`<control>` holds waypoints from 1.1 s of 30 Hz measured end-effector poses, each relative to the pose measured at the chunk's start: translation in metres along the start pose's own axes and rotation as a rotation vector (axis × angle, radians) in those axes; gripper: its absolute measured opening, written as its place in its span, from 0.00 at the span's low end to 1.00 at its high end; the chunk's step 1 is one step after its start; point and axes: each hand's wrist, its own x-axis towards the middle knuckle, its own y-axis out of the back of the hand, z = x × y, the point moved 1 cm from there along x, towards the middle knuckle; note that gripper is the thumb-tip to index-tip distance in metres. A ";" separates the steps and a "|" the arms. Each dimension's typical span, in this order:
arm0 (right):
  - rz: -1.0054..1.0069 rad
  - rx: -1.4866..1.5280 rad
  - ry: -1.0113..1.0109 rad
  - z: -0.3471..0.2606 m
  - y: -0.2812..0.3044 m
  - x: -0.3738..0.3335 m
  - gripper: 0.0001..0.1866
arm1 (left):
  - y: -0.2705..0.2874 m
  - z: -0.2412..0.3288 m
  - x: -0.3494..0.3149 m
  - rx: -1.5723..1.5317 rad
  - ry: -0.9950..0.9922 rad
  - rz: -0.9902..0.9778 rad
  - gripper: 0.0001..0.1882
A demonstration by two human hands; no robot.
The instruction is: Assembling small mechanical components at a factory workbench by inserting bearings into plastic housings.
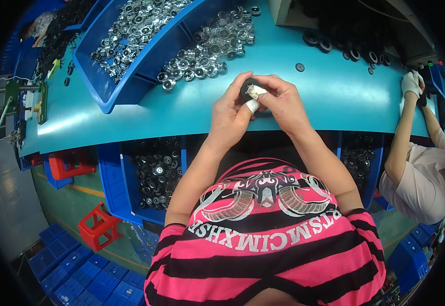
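Observation:
My left hand (228, 115) and my right hand (286, 104) meet over the near part of the turquoise table. Between them is a small black wheel (246, 91), tilted so that its round face shows partly. My left fingers wrap its left side, and my right fingers close round it from the right. Both thumbs wear white coverings and press at the wheel's face, hiding much of its middle. Beyond my hands lies a pile of clear, shiny wheel hubs (202, 64) with dark centres. A single small black disc (299, 67) rests on the table to the right.
A blue bin (111, 97) of shiny hubs stands at the back left. Black wheels (325, 45) lie at the far right. Below the table edge, blue crates (126, 178) hold dark wheels. Red stools (100, 226) stand lower left. At right, a co-worker's gloved hand (411, 84) is over the table.

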 end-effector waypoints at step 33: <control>-0.120 0.043 -0.070 0.005 0.005 0.001 0.17 | -0.003 -0.002 -0.003 -0.118 -0.033 0.085 0.25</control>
